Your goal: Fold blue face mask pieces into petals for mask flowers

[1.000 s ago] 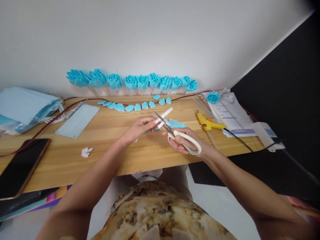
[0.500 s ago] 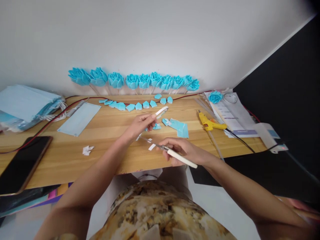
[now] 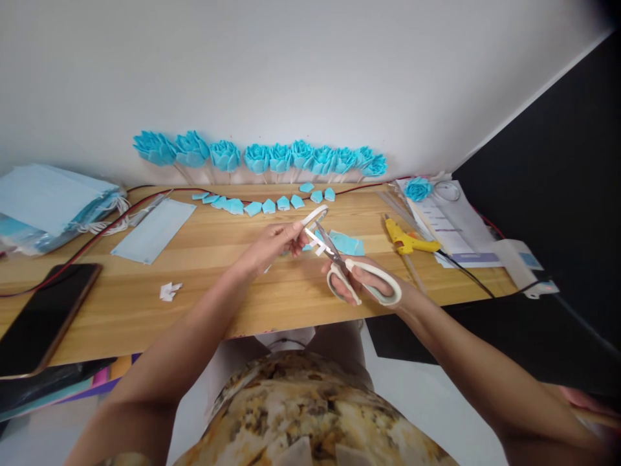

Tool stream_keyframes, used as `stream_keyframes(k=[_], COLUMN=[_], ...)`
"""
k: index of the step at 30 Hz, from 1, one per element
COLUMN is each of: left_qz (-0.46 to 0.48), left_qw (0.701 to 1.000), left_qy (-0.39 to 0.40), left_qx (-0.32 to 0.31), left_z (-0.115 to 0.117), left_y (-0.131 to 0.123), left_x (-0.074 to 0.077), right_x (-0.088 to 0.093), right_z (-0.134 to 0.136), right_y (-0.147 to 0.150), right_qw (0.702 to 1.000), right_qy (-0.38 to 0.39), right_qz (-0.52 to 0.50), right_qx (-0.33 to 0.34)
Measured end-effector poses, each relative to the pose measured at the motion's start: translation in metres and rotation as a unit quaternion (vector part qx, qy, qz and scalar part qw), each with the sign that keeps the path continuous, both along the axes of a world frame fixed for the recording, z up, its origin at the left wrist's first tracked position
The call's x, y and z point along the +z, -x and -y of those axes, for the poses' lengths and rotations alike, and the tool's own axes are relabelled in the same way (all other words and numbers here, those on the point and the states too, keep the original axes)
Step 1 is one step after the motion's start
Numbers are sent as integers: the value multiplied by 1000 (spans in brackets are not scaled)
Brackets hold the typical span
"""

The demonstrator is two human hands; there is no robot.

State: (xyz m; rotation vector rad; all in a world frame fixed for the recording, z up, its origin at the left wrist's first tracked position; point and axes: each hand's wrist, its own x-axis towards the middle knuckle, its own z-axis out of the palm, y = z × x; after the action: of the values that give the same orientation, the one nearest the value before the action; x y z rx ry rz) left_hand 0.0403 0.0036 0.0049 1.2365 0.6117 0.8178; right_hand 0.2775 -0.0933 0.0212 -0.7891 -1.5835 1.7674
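Between its thumb and fingers my left hand (image 3: 281, 241) pinches a narrow white strip (image 3: 316, 213) that curves up in a loop. My right hand (image 3: 356, 279) grips white-handled scissors (image 3: 372, 283), whose blades are spread and point up-left at the strip, close to the left fingertips. Small white bits show at the blades. Behind the scissors lies a blue folded piece (image 3: 347, 243), partly covered. A curved row of small blue folded petals (image 3: 268, 206) rests on the table (image 3: 213, 259) beyond my hands.
Blue flowers (image 3: 257, 157) on sticks lean along the wall. To the right are a yellow glue gun (image 3: 410, 242), papers (image 3: 466, 226) and another blue flower (image 3: 418, 188). At left are a phone (image 3: 48, 317), a blue sheet (image 3: 154, 231), bagged sheets (image 3: 53, 197) and white scraps (image 3: 169, 291).
My right hand has raised and turned the scissors, and their blades have opened and moved up to the strip. My left hand stays nearly still.
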Motion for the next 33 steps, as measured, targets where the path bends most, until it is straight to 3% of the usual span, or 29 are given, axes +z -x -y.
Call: stream_keyframes(k=[13, 25, 33], left_qz=[-18, -40, -29], left_qw=[998, 998, 996], left_qy=[-53, -57, -74], left_qx=[-25, -9, -46], left_z=[0, 2, 2], left_y=[2, 4, 9], left_x=[-5, 0, 8], right_x=[7, -2, 4], right_z=[-4, -2, 1], right_y=[7, 5, 6], right_qw=[1000, 999, 998], right_qy=[12, 8, 9], right_qz=[-5, -37, -53], right_qx=[-25, -25, -31])
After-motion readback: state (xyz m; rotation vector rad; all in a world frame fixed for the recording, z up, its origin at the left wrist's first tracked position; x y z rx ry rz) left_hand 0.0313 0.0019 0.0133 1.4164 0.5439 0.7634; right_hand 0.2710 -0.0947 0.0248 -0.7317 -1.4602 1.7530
